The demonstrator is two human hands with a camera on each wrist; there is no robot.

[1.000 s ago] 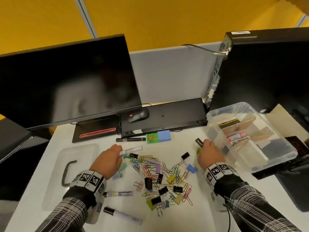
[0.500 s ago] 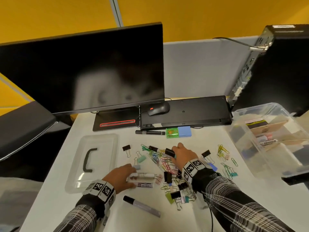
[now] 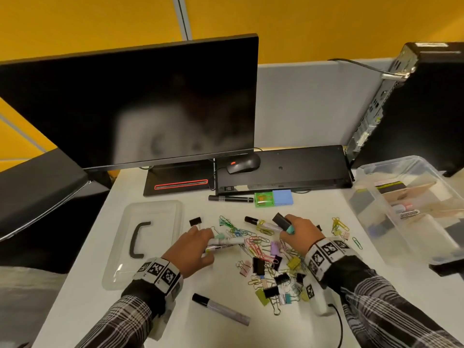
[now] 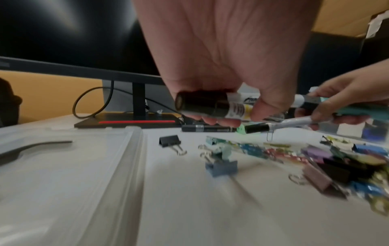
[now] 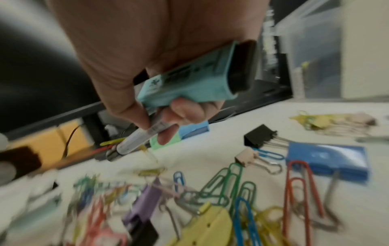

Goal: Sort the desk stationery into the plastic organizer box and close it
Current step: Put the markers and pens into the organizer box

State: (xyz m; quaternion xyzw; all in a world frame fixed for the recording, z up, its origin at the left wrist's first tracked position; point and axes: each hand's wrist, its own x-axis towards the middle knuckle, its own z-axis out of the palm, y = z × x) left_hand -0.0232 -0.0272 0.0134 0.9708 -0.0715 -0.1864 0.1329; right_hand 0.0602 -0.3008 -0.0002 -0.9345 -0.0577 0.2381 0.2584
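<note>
**Both hands gathering markers, box waiting at the right**

The left hand (image 3: 190,249) is curling its grip around two white markers (image 3: 224,243), which a second ago were lying loose on the table (image 3: 251,332); half a second ago it was only pressing on them. The right hand (image 3: 298,231) is clamping a teal highlighter (image 3: 288,228) against its palm while its fingertips (image 5: 168,138) are pinching a slim clear pen (image 5: 136,141), which earlier lay in the clip pile. So both hands are now loaded, and the pen-type items are probably heading next to the box (image 3: 426,257), which is standing open at the right edge, well apart from both hands, with a few markers already inside. Its lid (image 3: 125,247) is lying flat at the left, so closing is a long way off. The paper clips and binder clips (image 3: 271,267) are still spreading between the wrists, one grey marker (image 3: 221,308) is lying near the front edge, and a black pen (image 3: 231,198) is lying by the keyboard.

The head view is hiding the right hand's second item; the right wrist view is showing both highlighter and pen in one grip. The left wrist view is showing the black cap (image 4: 200,104) of the markers and the thumb wrapping over them, with the right hand (image 4: 347,103) reaching close beside.
</note>
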